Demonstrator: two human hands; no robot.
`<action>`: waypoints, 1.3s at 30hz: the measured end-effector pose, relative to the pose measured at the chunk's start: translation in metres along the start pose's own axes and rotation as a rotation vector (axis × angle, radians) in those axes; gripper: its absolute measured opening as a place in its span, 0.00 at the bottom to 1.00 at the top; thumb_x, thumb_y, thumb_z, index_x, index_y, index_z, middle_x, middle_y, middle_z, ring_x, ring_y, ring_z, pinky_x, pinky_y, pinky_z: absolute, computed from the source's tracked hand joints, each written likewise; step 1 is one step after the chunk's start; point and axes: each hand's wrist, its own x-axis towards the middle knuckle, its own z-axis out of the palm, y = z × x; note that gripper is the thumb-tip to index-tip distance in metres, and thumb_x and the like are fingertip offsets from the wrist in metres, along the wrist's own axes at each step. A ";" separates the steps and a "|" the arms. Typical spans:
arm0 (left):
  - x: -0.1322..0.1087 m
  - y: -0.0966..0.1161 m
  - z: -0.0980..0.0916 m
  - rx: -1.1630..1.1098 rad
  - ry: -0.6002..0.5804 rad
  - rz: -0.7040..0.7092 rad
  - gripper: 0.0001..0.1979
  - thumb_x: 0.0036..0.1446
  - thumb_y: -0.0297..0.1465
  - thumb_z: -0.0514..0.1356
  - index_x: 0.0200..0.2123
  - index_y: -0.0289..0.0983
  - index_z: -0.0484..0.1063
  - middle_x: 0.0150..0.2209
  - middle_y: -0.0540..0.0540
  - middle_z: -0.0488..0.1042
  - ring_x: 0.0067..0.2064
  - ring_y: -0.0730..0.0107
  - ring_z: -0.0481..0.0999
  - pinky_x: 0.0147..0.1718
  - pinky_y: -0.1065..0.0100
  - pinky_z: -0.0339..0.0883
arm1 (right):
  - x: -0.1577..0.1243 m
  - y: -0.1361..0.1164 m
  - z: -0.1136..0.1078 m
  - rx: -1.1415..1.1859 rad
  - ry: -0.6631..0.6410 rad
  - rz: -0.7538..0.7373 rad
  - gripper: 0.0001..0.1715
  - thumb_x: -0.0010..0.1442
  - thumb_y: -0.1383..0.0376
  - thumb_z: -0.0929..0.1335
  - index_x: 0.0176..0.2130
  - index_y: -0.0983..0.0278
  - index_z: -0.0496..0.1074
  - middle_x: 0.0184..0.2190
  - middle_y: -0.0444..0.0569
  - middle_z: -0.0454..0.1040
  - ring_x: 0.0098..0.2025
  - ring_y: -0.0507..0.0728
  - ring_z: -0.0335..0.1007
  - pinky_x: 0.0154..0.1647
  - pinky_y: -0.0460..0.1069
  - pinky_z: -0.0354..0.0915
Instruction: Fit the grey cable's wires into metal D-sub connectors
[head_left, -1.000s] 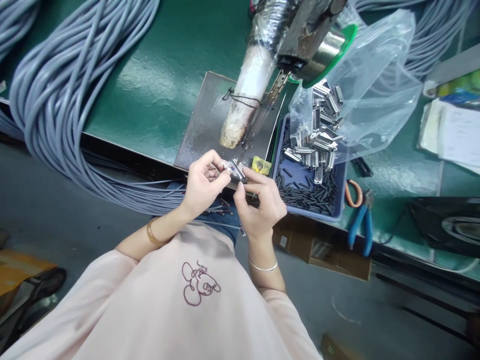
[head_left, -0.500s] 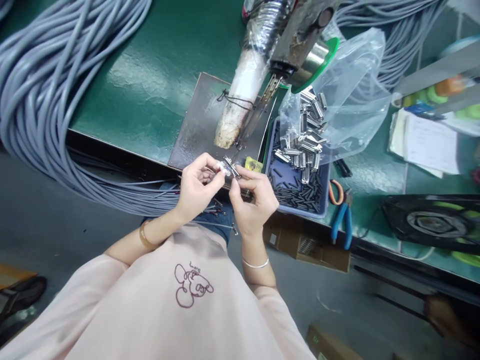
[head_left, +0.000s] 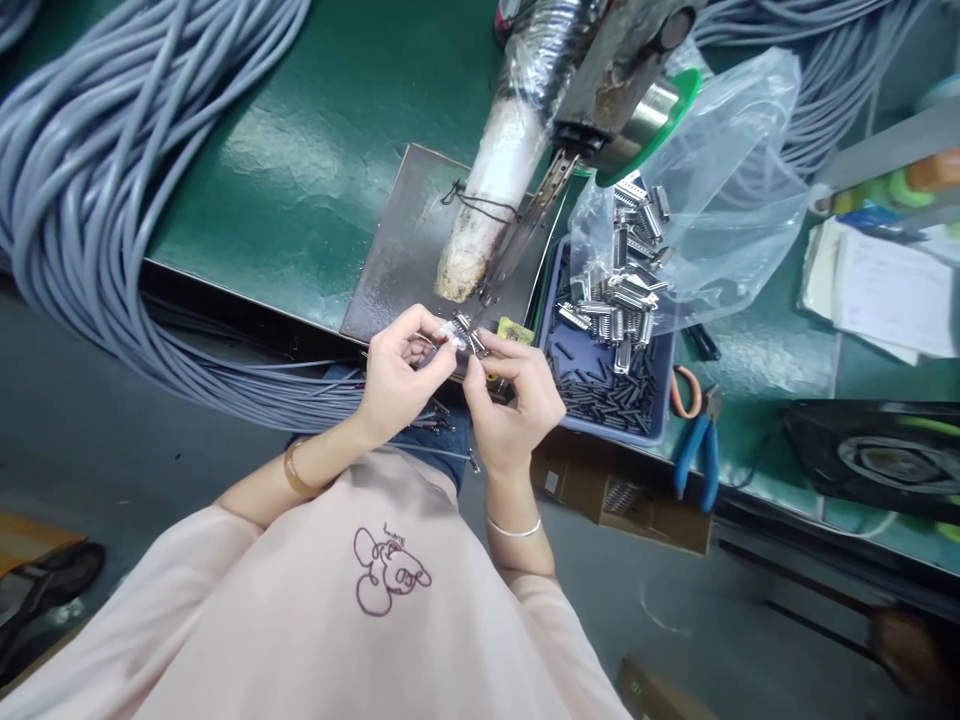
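Observation:
My left hand (head_left: 397, 375) and my right hand (head_left: 514, 400) meet at the near edge of the green bench, just below the tip of a wrapped soldering tool (head_left: 487, 210). Both pinch a small metal connector (head_left: 469, 335) between fingertips, the left hand on its left end, the right hand on its right end. Thin grey wires (head_left: 315, 385) run from the left towards my left hand. A dark metal plate (head_left: 409, 240) lies under the tool.
A blue tray (head_left: 600, 390) of small black sleeves sits right of my hands, with a clear bag of metal connectors (head_left: 622, 280) over it. Blue-handled pliers (head_left: 697, 450) lie further right. Thick grey cable coils (head_left: 90, 170) fill the left side. Papers (head_left: 885, 290) lie far right.
Both hands stay pinched on the connector at the same spot; only my head has shifted slightly, moving the view.

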 end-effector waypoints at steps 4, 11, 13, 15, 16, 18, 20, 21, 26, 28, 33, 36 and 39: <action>0.001 0.001 -0.001 0.010 -0.003 0.025 0.06 0.57 0.22 0.61 0.30 0.31 0.64 0.29 0.50 0.69 0.24 0.84 0.67 0.21 0.81 0.63 | 0.001 0.000 0.000 -0.009 0.005 -0.017 0.08 0.59 0.78 0.72 0.35 0.70 0.69 0.42 0.53 0.79 0.46 0.48 0.76 0.50 0.43 0.71; 0.003 0.006 -0.004 0.033 -0.016 0.013 0.07 0.55 0.23 0.62 0.29 0.31 0.65 0.28 0.50 0.68 0.23 0.83 0.65 0.20 0.80 0.62 | 0.001 -0.001 -0.001 -0.072 0.002 -0.069 0.09 0.59 0.77 0.72 0.36 0.68 0.69 0.42 0.53 0.79 0.44 0.49 0.77 0.48 0.44 0.72; 0.002 0.006 -0.005 0.061 -0.041 -0.063 0.08 0.55 0.25 0.62 0.28 0.32 0.64 0.27 0.50 0.67 0.22 0.83 0.64 0.19 0.79 0.61 | -0.001 0.001 -0.002 -0.103 -0.017 -0.115 0.11 0.58 0.77 0.72 0.36 0.67 0.66 0.42 0.54 0.79 0.43 0.50 0.77 0.46 0.43 0.73; 0.000 0.005 -0.006 0.067 -0.061 -0.132 0.09 0.55 0.27 0.62 0.28 0.32 0.63 0.26 0.50 0.66 0.22 0.82 0.63 0.19 0.78 0.59 | -0.003 0.003 -0.004 -0.132 -0.042 -0.152 0.12 0.58 0.77 0.72 0.36 0.67 0.66 0.42 0.55 0.79 0.43 0.50 0.78 0.46 0.42 0.73; -0.001 0.004 -0.006 0.065 -0.065 -0.150 0.09 0.54 0.28 0.62 0.28 0.32 0.63 0.27 0.49 0.66 0.22 0.82 0.63 0.19 0.78 0.59 | -0.004 0.004 -0.005 -0.140 -0.051 -0.162 0.12 0.58 0.77 0.72 0.37 0.67 0.66 0.43 0.54 0.79 0.43 0.50 0.78 0.47 0.42 0.72; -0.002 0.004 -0.006 0.058 -0.069 -0.167 0.09 0.54 0.29 0.62 0.28 0.32 0.63 0.27 0.49 0.66 0.22 0.82 0.63 0.18 0.78 0.59 | -0.005 0.005 -0.007 -0.156 -0.052 -0.172 0.12 0.58 0.77 0.73 0.37 0.68 0.67 0.43 0.54 0.79 0.43 0.49 0.78 0.47 0.41 0.72; -0.003 0.005 -0.006 0.059 -0.077 -0.176 0.08 0.54 0.29 0.62 0.29 0.32 0.65 0.26 0.49 0.66 0.21 0.82 0.64 0.19 0.77 0.60 | -0.005 0.004 -0.009 -0.166 -0.041 -0.176 0.12 0.57 0.78 0.73 0.37 0.68 0.68 0.42 0.54 0.79 0.42 0.49 0.78 0.46 0.40 0.72; -0.004 0.006 -0.006 0.047 -0.080 -0.183 0.07 0.54 0.28 0.62 0.29 0.32 0.66 0.26 0.49 0.67 0.21 0.82 0.65 0.19 0.78 0.61 | -0.005 0.003 -0.010 -0.173 -0.032 -0.179 0.12 0.57 0.78 0.73 0.37 0.68 0.68 0.41 0.54 0.80 0.41 0.49 0.78 0.46 0.40 0.72; -0.006 0.013 -0.010 -0.223 -0.136 -0.332 0.08 0.53 0.26 0.63 0.33 0.32 0.65 0.23 0.50 0.72 0.20 0.81 0.70 0.21 0.79 0.67 | -0.005 -0.007 -0.016 -0.107 -0.047 -0.004 0.11 0.58 0.77 0.72 0.35 0.67 0.67 0.38 0.47 0.79 0.40 0.47 0.78 0.43 0.39 0.72; -0.008 0.015 -0.013 -0.325 -0.158 -0.404 0.08 0.53 0.27 0.63 0.32 0.32 0.65 0.23 0.50 0.72 0.20 0.81 0.69 0.20 0.80 0.66 | -0.006 -0.010 -0.019 0.043 -0.147 0.180 0.10 0.60 0.77 0.71 0.33 0.67 0.67 0.36 0.44 0.78 0.38 0.46 0.77 0.40 0.39 0.74; -0.010 0.021 -0.014 -0.390 -0.114 -0.548 0.09 0.46 0.25 0.66 0.29 0.30 0.67 0.20 0.50 0.71 0.18 0.83 0.67 0.18 0.82 0.63 | -0.010 -0.018 -0.031 0.098 -0.014 0.282 0.06 0.66 0.75 0.67 0.41 0.65 0.67 0.33 0.41 0.77 0.26 0.43 0.73 0.28 0.35 0.68; -0.012 0.026 -0.012 -0.375 -0.102 -0.554 0.08 0.45 0.24 0.66 0.28 0.30 0.68 0.20 0.50 0.72 0.18 0.83 0.68 0.18 0.83 0.65 | -0.008 -0.024 -0.035 0.028 0.062 0.258 0.05 0.66 0.75 0.67 0.41 0.66 0.70 0.23 0.37 0.68 0.18 0.41 0.60 0.18 0.36 0.54; -0.016 0.026 -0.009 -0.390 -0.128 -0.511 0.08 0.45 0.22 0.66 0.29 0.29 0.69 0.21 0.51 0.72 0.19 0.83 0.69 0.20 0.83 0.67 | -0.005 -0.028 -0.034 0.030 -0.145 0.237 0.07 0.62 0.73 0.72 0.42 0.67 0.74 0.24 0.39 0.67 0.22 0.43 0.58 0.20 0.40 0.54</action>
